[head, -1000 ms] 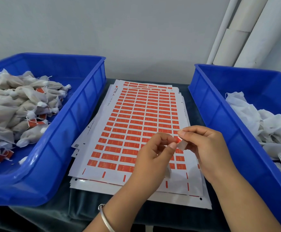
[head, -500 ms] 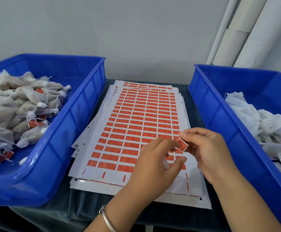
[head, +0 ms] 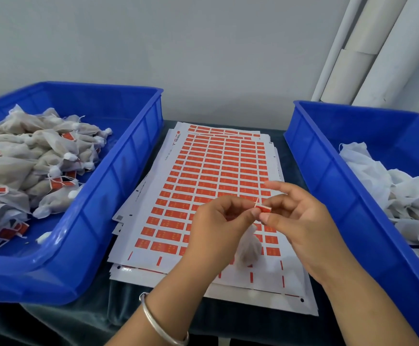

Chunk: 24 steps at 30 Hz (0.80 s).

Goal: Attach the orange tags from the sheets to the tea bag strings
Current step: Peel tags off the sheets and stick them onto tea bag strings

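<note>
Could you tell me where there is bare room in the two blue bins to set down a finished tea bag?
The left bin has bare floor along its right wall and near corner, beside the tagged tea bags. The right bin is bare at its far end, beyond the white bags. The sheets fill the gap between the bins.

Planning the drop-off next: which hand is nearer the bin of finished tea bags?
Left. The left hand is over the tag sheets, just right of that bin. The right hand is farther right, beside the other bin.
</note>
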Available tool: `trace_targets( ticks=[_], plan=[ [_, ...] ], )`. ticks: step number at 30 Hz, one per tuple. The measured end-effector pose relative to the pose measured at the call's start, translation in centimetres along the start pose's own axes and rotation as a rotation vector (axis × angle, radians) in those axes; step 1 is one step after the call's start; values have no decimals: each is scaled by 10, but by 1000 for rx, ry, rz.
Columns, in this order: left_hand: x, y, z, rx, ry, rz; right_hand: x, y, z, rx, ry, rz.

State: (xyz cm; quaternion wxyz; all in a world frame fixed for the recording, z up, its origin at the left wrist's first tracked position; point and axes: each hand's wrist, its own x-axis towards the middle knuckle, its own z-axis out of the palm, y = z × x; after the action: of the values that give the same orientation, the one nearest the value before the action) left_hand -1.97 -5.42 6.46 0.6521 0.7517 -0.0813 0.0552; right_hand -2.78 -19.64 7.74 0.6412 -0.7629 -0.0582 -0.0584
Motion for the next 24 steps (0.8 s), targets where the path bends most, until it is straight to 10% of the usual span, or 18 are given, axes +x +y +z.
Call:
trace_targets(
  ticks=[16, 24],
  plan=[
    [4, 28, -43, 392, -83, 70, 5, -4, 38, -76, 149, -86],
    [8, 79, -114, 385, 236, 143, 11, -15, 72, 24, 82, -5]
  ],
)
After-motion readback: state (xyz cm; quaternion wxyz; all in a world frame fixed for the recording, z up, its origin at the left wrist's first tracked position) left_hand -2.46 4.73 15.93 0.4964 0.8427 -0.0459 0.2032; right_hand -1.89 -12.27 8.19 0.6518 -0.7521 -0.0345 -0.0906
